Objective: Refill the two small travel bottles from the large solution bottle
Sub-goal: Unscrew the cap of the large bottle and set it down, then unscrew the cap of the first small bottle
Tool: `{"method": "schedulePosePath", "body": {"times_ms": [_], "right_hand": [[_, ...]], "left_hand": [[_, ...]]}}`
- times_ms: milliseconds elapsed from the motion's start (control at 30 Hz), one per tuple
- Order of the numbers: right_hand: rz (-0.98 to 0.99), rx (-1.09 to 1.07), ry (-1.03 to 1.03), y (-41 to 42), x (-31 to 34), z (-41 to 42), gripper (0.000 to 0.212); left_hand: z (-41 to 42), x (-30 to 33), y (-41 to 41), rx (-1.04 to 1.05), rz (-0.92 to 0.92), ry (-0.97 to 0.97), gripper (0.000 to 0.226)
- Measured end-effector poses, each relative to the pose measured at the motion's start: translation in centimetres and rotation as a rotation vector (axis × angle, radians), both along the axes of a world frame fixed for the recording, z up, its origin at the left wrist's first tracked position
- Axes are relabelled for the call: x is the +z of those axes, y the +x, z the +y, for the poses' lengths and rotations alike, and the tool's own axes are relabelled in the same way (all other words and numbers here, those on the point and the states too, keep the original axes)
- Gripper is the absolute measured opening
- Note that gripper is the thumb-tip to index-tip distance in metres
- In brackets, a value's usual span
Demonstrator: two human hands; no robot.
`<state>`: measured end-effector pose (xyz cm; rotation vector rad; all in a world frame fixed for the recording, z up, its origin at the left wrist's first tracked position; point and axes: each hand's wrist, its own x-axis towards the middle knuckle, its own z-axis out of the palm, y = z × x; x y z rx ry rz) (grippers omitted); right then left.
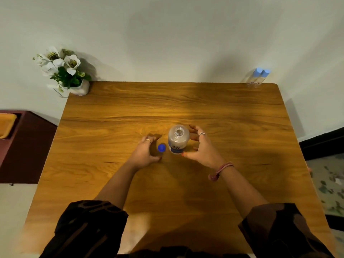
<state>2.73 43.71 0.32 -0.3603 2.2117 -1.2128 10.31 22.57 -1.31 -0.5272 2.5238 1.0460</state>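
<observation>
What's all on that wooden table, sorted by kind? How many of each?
Large bottle, open: 1
Loose blue cap: 1
Small bottles with light blue caps, far right corner: 2
Flower pot, far left corner: 1
Total: 5

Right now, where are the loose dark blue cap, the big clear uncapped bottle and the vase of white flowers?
dark blue cap (161, 147), head view, its top.
big clear bottle (178, 141), head view, its shoulder.
vase of white flowers (81, 88), head view, its white wall.
</observation>
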Motion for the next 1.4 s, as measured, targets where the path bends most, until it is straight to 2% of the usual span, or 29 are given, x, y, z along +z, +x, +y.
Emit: {"method": "schedulePosePath", "body": {"times_ms": [67,133,300,433,567,767,1033,1400], "right_hand": [[0.001,0.036,0.02,-1.1,1.1,1.3,0.089],[0.057,0.009,0.052,-2.6,2.2,2.9,0.074],[0.199,-0.326,-0.02,-7.8,4.1,6.4,0.041],[0.335,-0.644,-0.01,-13.1,4.8,8.1,0.034],[0.428,-0.79,0.017,-17.9,5.0,9.5,0.028],[0.486,-0.753,0.173,-23.8,4.2,11.3,0.045],[0.509,-0.583,0.478,-27.6,3.0,12.3,0.043],[0.536,-0.492,0.634,-29.8,2.0,12.0,0.036]], "left_hand": [[-0.8,1.1,-0.5,-0.036,-0.036,0.018,0.078],[-1.3,2.4,-1.7,-0.04,0.013,0.008,0.066],[-1.3,6.5,-6.0,0.109,0.229,0.028,0.045],[0.4,9.6,-9.4,0.143,0.314,0.132,0.038],[2.1,10.9,-12.3,0.114,0.312,0.196,0.033],[3.9,10.8,-15.3,0.066,0.282,0.231,0.031],[3.6,10.6,-17.6,0.024,0.221,0.21,0.029],[3.5,10.1,-18.4,-0.011,0.21,0.223,0.026]]}}
